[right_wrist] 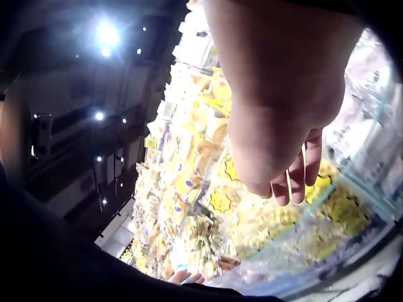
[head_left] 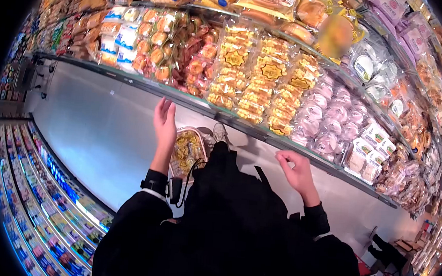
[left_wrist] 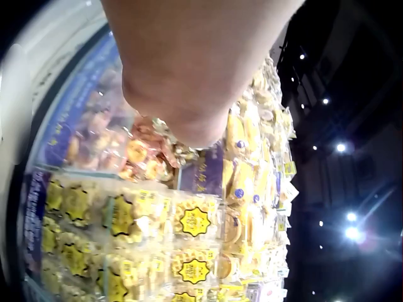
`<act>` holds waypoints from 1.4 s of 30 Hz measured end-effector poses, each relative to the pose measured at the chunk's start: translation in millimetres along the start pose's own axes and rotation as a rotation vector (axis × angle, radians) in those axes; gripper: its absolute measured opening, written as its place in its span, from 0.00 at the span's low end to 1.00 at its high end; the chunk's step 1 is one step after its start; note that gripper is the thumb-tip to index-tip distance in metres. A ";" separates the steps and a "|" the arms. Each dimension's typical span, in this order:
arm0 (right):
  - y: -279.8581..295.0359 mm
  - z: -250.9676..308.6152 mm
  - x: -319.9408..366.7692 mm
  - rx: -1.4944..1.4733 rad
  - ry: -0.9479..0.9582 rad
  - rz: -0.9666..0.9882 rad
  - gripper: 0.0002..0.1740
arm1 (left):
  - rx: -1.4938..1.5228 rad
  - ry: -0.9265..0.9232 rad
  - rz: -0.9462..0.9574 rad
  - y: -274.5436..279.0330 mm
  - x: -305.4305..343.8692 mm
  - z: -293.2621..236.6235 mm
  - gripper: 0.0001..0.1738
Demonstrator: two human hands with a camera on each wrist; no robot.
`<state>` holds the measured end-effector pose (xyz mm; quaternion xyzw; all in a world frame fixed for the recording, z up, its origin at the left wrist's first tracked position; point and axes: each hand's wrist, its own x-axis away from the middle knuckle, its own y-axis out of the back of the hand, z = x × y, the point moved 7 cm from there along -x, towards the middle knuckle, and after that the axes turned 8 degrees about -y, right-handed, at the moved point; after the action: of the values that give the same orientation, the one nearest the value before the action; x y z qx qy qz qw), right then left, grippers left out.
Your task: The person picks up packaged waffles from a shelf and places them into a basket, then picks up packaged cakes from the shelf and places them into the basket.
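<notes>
My left hand [head_left: 165, 126] is held up in front of the shelf edge, fingers extended and nothing in them. Over on the right, my right hand [head_left: 297, 171] hovers by the shelf front with loosely bent fingers, also holding nothing. Between them, clear bags of yellow snack pieces with star-shaped labels [head_left: 272, 70] lie in rows on the shelf. Packs of pale round pastries [head_left: 332, 115] are nearest the right hand. Red-toned wrapped pastries [head_left: 198, 58] lie beyond the left. In the right wrist view, the fingers [right_wrist: 296, 182] overlap the yellow snack bags.
A basket [head_left: 189, 129] with yellow packets inside stands on the floor beside a shoe [head_left: 220, 133]. The shelf's glass edge [head_left: 233, 119] runs across in front. Lit shelves [head_left: 55, 203] rise behind on the left; another person [head_left: 393, 258] is at the lower right.
</notes>
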<state>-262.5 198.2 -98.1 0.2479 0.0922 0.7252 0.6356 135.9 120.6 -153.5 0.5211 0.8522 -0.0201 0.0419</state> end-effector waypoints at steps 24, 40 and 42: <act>-407.2 -328.9 39.7 -0.233 -0.584 0.553 0.37 | -0.670 0.685 0.240 260.9 241.6 384.9 0.32; -647.6 -441.7 -86.8 -0.018 -0.286 0.411 0.61 | -0.420 0.613 0.308 248.1 237.2 623.4 0.52; -661.3 -454.0 -91.9 0.018 -0.326 0.268 0.61 | -0.450 0.586 0.171 254.9 247.1 642.8 0.52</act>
<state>106.8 307.3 -807.8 0.3777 -0.0390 0.7528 0.5377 283.1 405.8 -813.9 0.5517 0.7646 0.3210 -0.0890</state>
